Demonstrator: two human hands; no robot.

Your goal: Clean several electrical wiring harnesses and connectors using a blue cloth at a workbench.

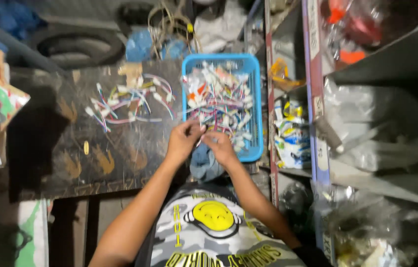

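Looking down in head view: both hands meet just at the near left corner of a blue basket [256, 99]. Left hand [183, 141] has fingers pinched up at the basket's near edge, seemingly on a thin wire piece [202, 129] from the pile, but it's too small and blurred to be sure. Right hand [221, 147] sits just beside it, fingers curled, nearly touching the left; cannot tell whether it grips anything. Hands are close together, not apart.

Basket is full of short wire connectors [221, 101], w/ white plugs and red, blue, pink leads all tangled. It rests on the right end of a dark worn board [70, 148].

Left of the basket, on the board, lies a looser spread of similar wire pieces [127, 104], well apart from the hands. A blue-grey cloth [204, 165] sits just near of the hands, at the board's near edge.

Right side: metal shelves [317, 99] w/ clear plastic bags and small packets. Far side: a dark tyre [78, 47] and cable clutter. Near: a camo shirt w/ a yellow smiley face [214, 215].
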